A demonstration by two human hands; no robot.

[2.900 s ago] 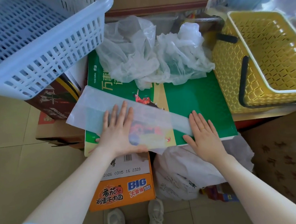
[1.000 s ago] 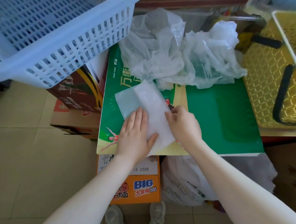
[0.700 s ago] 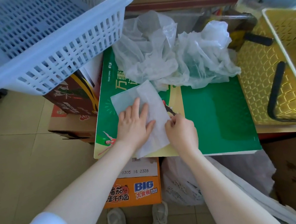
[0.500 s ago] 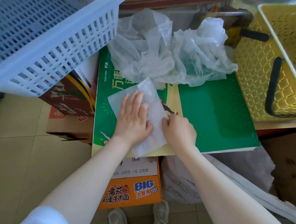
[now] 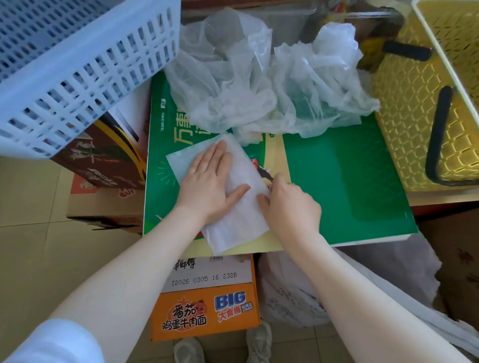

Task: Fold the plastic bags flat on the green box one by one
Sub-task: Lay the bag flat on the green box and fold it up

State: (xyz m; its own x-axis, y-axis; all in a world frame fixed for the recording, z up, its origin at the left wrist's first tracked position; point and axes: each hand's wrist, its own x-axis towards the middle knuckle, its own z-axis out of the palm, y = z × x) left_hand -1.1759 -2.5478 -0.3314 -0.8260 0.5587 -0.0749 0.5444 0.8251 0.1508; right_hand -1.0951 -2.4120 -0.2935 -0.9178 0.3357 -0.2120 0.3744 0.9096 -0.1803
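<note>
A folded translucent white plastic bag (image 5: 236,225) lies as a narrow strip on the near left part of the green box (image 5: 343,177). My left hand (image 5: 208,184) rests flat on the strip, fingers together and stretched out, pressing it down. My right hand (image 5: 289,205) sits at the strip's right edge with its fingers curled and its fingertips pinching that edge. Behind them, two crumpled plastic bags (image 5: 266,79) are heaped on the far part of the box.
A pale blue slotted basket (image 5: 54,61) overhangs at the upper left. A yellow basket (image 5: 446,97) with black handles stands at the right. Below the green box are an orange noodle carton (image 5: 207,310), a white bag (image 5: 296,293) and my shoes on the tiled floor.
The bag went from a long wide strip to a short narrow one. My left hand slid up along it to press it flat, while my right hand stayed at its right edge.
</note>
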